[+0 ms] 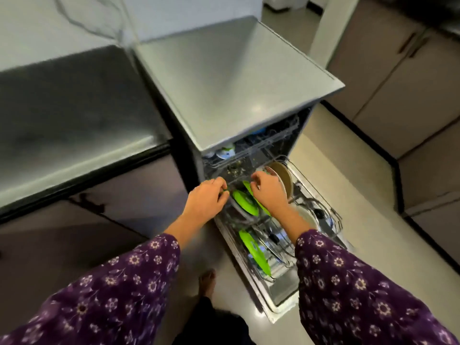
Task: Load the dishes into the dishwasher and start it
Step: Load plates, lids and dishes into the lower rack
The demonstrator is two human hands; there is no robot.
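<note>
Both hands are in at the mouth of the dishwasher (239, 78). The left hand (207, 197) and the right hand (268, 189) sit side by side, a little apart, fingers curled onto the front rail of the upper rack (261, 148); it's blurry there, but both look clamped on that wire. The door (281, 295) lies dropped flat, and the lower rack (333, 217) is rolled out over it. Loaded already: a green plate (245, 202) standing on edge just under the hands, a second green plate (254, 252) nearer the person, a tan bowl (283, 178) tilted behind the right hand, and a glass lid (318, 212) to its right. A steel desk (74, 120) stands left of the machine.
</note>
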